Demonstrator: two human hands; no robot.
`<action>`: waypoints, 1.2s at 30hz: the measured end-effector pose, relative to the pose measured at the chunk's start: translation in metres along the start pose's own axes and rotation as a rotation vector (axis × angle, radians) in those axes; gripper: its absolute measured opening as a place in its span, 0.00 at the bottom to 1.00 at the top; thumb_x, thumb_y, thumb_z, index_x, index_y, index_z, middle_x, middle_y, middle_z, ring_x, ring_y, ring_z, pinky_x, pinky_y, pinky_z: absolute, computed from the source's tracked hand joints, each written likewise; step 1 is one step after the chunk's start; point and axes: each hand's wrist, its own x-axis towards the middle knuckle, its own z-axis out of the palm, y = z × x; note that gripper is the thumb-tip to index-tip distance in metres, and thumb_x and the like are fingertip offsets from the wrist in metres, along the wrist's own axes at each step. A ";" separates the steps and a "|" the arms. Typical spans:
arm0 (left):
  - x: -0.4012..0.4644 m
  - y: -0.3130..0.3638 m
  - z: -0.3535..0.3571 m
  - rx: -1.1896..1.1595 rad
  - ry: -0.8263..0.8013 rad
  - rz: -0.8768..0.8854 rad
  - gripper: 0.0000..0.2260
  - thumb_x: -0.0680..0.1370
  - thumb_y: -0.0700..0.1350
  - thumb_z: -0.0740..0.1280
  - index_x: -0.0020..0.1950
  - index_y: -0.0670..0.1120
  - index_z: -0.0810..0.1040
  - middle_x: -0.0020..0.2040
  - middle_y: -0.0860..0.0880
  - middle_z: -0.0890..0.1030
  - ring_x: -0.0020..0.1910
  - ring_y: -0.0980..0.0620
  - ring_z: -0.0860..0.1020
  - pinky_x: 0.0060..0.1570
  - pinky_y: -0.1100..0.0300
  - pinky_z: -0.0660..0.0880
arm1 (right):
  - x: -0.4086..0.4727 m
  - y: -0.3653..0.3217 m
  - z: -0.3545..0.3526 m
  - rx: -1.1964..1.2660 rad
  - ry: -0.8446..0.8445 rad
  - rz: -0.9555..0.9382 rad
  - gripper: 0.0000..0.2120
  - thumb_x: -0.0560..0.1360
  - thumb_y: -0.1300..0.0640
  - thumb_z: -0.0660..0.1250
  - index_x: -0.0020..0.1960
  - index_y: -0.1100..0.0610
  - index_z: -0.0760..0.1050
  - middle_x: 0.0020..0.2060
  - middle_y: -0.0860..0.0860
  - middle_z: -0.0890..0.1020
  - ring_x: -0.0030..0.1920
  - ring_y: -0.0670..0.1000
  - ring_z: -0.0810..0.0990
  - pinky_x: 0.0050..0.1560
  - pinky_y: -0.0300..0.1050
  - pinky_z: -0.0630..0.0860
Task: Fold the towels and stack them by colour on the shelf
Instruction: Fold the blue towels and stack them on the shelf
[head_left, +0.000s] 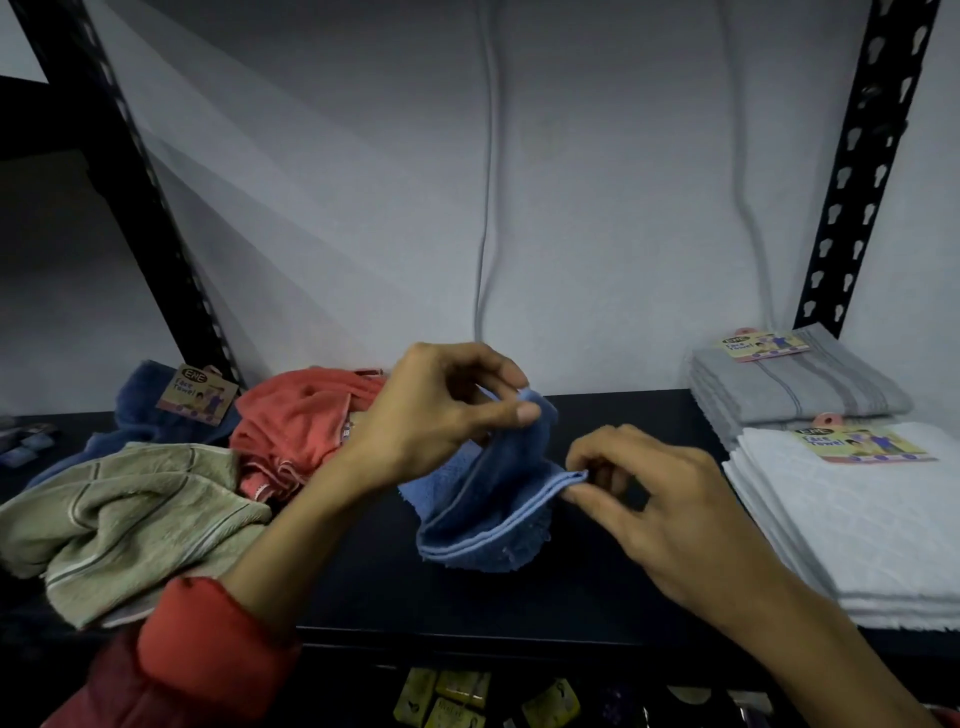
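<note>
A light blue towel (483, 509) hangs doubled over the middle of the dark shelf (597, 582). My left hand (441, 415) pinches its upper corner between thumb and fingers. My right hand (660, 499) pinches the corner that points right, lower down. To the left lie unfolded towels: a green-beige one (130, 514), a coral one (296, 421) and a dark blue one (140, 410) with a paper tag. At the right stand two folded stacks, grey (800, 389) at the back and white (862, 525) in front.
Black perforated shelf uprights rise at the left (156, 208) and right (862, 171). A grey wall with two cables stands behind. Small yellow packets (452, 696) lie on the level below. Bare shelf surface shows between my hands and the front edge.
</note>
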 end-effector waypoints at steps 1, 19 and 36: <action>-0.001 0.000 0.005 -0.030 -0.027 -0.006 0.10 0.71 0.40 0.79 0.49 0.41 0.84 0.41 0.45 0.85 0.38 0.46 0.83 0.40 0.52 0.83 | 0.004 0.000 0.000 0.024 0.012 0.001 0.08 0.72 0.62 0.77 0.47 0.54 0.80 0.38 0.44 0.77 0.36 0.47 0.76 0.39 0.36 0.73; -0.005 0.001 0.008 -0.355 -0.074 -0.157 0.13 0.66 0.40 0.78 0.48 0.41 0.84 0.42 0.43 0.85 0.43 0.46 0.83 0.48 0.56 0.81 | 0.039 -0.001 -0.002 0.252 0.108 -0.014 0.09 0.73 0.64 0.75 0.51 0.55 0.86 0.43 0.44 0.84 0.45 0.50 0.84 0.48 0.40 0.79; -0.015 -0.006 0.011 -0.472 -0.096 -0.230 0.14 0.68 0.37 0.76 0.51 0.36 0.82 0.42 0.43 0.84 0.41 0.51 0.83 0.43 0.64 0.79 | 0.040 -0.001 0.004 0.165 -0.013 0.071 0.05 0.75 0.57 0.73 0.51 0.50 0.81 0.46 0.43 0.81 0.50 0.50 0.80 0.48 0.45 0.76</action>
